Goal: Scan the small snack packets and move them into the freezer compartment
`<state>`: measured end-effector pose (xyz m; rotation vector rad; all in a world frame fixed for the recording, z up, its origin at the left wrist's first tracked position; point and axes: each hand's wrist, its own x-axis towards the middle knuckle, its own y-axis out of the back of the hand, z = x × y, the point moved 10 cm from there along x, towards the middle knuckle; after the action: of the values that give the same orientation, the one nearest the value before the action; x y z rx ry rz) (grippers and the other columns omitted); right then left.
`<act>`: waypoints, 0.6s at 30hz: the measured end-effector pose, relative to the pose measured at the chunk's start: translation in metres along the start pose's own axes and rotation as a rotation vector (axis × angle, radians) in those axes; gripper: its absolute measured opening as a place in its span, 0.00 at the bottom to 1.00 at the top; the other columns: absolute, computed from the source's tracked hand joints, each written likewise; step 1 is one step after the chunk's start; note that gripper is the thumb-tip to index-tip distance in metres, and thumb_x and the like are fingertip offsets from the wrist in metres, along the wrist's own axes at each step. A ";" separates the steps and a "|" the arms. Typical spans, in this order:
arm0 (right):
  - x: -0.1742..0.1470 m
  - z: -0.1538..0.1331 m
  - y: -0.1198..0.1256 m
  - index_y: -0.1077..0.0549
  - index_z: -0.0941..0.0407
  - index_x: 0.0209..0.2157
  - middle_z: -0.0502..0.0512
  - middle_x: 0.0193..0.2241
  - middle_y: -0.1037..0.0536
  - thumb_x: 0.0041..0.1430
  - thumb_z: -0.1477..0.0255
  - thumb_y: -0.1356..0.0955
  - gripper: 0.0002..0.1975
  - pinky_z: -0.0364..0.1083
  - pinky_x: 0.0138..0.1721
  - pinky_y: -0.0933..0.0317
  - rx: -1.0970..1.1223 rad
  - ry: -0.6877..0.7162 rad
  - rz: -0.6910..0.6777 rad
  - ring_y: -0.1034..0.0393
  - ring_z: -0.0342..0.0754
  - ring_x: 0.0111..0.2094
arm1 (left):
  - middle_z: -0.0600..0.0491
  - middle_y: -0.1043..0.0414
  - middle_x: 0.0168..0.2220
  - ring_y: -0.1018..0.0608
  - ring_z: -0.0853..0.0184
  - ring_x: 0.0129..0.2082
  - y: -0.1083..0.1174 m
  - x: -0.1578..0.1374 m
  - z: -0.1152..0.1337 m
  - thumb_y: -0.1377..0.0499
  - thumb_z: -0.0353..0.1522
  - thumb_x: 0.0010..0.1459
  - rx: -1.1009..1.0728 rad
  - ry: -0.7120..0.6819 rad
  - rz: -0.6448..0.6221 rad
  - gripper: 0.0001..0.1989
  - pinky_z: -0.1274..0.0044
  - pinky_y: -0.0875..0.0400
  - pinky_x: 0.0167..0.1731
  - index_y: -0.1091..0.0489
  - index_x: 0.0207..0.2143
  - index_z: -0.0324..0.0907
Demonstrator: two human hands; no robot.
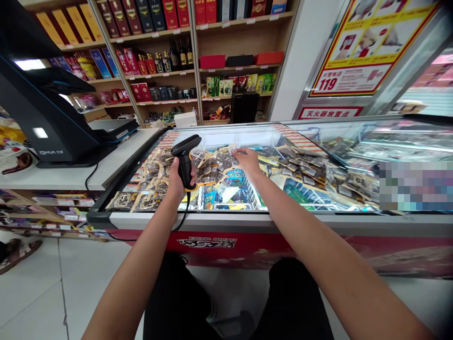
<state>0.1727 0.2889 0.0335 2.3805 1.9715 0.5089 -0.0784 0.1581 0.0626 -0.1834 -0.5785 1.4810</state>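
Observation:
My left hand (174, 180) is wrapped round the grip of a black and yellow barcode scanner (184, 163), whose head tilts up to the right. Its cable hangs down over the front edge of the freezer. Further right, my right hand (248, 160) pinches the edge of a snack packet (225, 157), a dark-filled one with a pale brown border. Similar packets (152, 174) lie in overlapping rows on the glass to the left, and another pile (304, 163) lies to the right. The tips of my right fingers are partly hidden.
The chest freezer (247, 218) spans the front, with colourful packs in wire baskets under its glass. A counter (120, 151) at left carries a black checkout machine (53, 113). Shelves (152, 33) of boxes and bottles stand behind. A person's sandalled foot (21, 255) shows at far left.

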 end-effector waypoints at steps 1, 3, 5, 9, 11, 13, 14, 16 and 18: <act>0.002 -0.004 -0.005 0.19 0.56 0.40 0.60 0.35 0.15 0.56 0.58 0.26 0.17 0.54 0.42 0.26 -0.012 0.019 -0.016 0.19 0.58 0.39 | 0.59 0.37 0.20 0.38 0.75 0.12 0.001 0.000 -0.001 0.47 0.59 0.67 -0.006 0.013 0.008 0.28 0.79 0.44 0.15 0.30 0.38 0.43; 0.003 -0.013 -0.016 0.18 0.57 0.40 0.62 0.39 0.14 0.57 0.61 0.26 0.15 0.55 0.49 0.26 -0.014 0.057 -0.068 0.18 0.60 0.44 | 0.59 0.36 0.20 0.37 0.75 0.12 0.001 0.001 -0.004 0.46 0.59 0.67 -0.012 0.033 0.009 0.28 0.79 0.42 0.15 0.30 0.38 0.43; -0.001 -0.026 -0.030 0.16 0.56 0.44 0.62 0.47 0.14 0.60 0.62 0.27 0.15 0.57 0.57 0.29 -0.085 0.139 -0.160 0.20 0.62 0.53 | 0.59 0.35 0.20 0.37 0.75 0.12 0.001 0.000 -0.006 0.46 0.59 0.67 -0.023 0.042 0.007 0.28 0.79 0.41 0.16 0.30 0.38 0.42; -0.019 -0.041 -0.041 0.24 0.52 0.65 0.60 0.68 0.27 0.72 0.57 0.36 0.26 0.62 0.69 0.41 -0.407 0.322 -0.339 0.37 0.64 0.71 | 0.59 0.35 0.20 0.37 0.75 0.12 -0.004 -0.001 -0.006 0.46 0.58 0.68 -0.065 0.054 -0.020 0.27 0.79 0.42 0.15 0.31 0.37 0.42; -0.022 -0.039 -0.025 0.31 0.53 0.71 0.62 0.74 0.36 0.75 0.55 0.39 0.31 0.65 0.72 0.48 -0.563 0.343 -0.324 0.45 0.64 0.75 | 0.58 0.35 0.20 0.37 0.74 0.12 -0.006 -0.001 -0.005 0.47 0.57 0.69 -0.048 0.056 -0.025 0.27 0.79 0.43 0.14 0.30 0.38 0.42; -0.019 -0.035 0.011 0.34 0.56 0.72 0.67 0.75 0.39 0.74 0.54 0.39 0.33 0.68 0.72 0.50 -0.738 0.344 -0.213 0.48 0.67 0.75 | 0.59 0.35 0.20 0.38 0.74 0.11 -0.006 -0.001 -0.005 0.48 0.56 0.69 -0.010 0.056 -0.017 0.27 0.79 0.44 0.14 0.30 0.38 0.42; -0.016 -0.034 0.036 0.33 0.57 0.72 0.70 0.74 0.38 0.74 0.54 0.39 0.33 0.70 0.70 0.49 -0.826 0.338 -0.130 0.48 0.70 0.75 | 0.59 0.36 0.20 0.38 0.74 0.11 -0.006 -0.002 -0.005 0.47 0.57 0.69 0.005 0.057 -0.013 0.27 0.79 0.44 0.14 0.30 0.38 0.42; -0.010 -0.029 0.091 0.31 0.60 0.69 0.77 0.72 0.37 0.71 0.53 0.36 0.35 0.74 0.67 0.49 -0.994 0.296 0.026 0.47 0.77 0.72 | 0.59 0.35 0.20 0.38 0.74 0.11 -0.007 -0.002 -0.005 0.46 0.57 0.68 0.013 0.058 -0.014 0.27 0.79 0.44 0.14 0.30 0.38 0.42; -0.003 -0.016 0.145 0.29 0.63 0.66 0.82 0.68 0.34 0.68 0.49 0.33 0.37 0.77 0.64 0.49 -1.122 0.177 0.114 0.45 0.83 0.70 | 0.59 0.35 0.20 0.37 0.74 0.11 -0.009 -0.002 -0.005 0.45 0.57 0.67 0.010 0.060 -0.027 0.27 0.79 0.44 0.14 0.30 0.38 0.42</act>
<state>0.3066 0.2527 0.0790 1.7065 1.0445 1.3880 -0.0683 0.1563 0.0617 -0.2111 -0.5231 1.4469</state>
